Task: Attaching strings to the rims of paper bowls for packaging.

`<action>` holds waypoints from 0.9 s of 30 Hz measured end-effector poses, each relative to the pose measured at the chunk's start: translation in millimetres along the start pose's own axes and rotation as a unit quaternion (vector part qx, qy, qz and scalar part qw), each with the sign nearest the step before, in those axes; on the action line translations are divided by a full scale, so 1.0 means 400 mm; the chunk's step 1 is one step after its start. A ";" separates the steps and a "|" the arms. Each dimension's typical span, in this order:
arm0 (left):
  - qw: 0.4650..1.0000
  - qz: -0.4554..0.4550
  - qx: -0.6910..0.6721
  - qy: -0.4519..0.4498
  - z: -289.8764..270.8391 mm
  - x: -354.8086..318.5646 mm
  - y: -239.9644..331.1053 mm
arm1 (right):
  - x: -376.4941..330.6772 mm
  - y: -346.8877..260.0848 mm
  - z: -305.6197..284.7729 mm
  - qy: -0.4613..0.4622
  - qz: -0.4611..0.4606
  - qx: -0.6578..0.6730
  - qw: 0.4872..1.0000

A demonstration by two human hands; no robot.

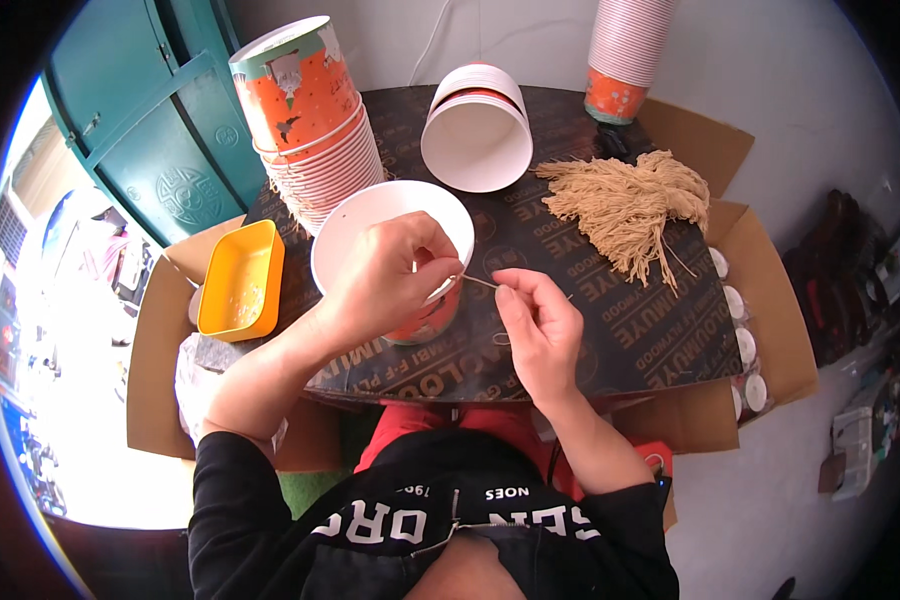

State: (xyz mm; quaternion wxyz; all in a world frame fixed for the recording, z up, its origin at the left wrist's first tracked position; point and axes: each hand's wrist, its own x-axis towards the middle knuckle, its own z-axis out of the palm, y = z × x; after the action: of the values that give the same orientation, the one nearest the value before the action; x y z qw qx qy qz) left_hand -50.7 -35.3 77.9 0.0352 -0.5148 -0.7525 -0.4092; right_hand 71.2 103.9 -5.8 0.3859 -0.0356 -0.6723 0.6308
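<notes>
Over the near rim of a white-lined paper bucket (pixel 345 240) with an orange outside, my left hand (pixel 395 265) pinches a thin tan cord (pixel 480 282). To the right of the bucket, my right hand (pixel 542 330) holds the same cord between thumb and fingers. A short stretch of it runs taut between the two hands. The bucket stands upright, partly covered by my left hand and wrist. Whether the cord passes through the bucket's wall is hidden by my fingers. A small pale loop (pixel 501 339) lies on the table beside my right thumb.
A tall stack of orange paper buckets (pixel 320 160) stands behind on the left. More nested buckets (pixel 477 140) lie tipped at the back. A bundle of tan cords (pixel 620 200) rests at right. A yellow tray (pixel 248 265) sits left. Cardboard boxes (pixel 780 320) flank the dark table (pixel 630 340).
</notes>
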 end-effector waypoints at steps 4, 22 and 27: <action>0.997 -0.072 0.006 -0.027 -0.007 -0.003 0.006 | -0.008 0.005 -0.030 0.011 -0.107 -0.143 0.984; 0.973 -0.141 -0.061 -0.171 -0.096 0.025 -0.052 | -0.003 0.042 -0.099 -0.020 -0.011 -0.098 0.995; 0.958 0.032 0.243 -0.147 -0.211 0.010 -0.136 | 0.026 0.068 -0.162 0.010 0.073 0.042 0.996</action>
State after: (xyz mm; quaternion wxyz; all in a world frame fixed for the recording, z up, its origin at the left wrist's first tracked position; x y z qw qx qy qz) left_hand -127.2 -94.6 104.3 0.0613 -0.5691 -0.8093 -0.1323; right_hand 88.6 168.3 -30.8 0.3464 -0.0748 -0.6366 0.6849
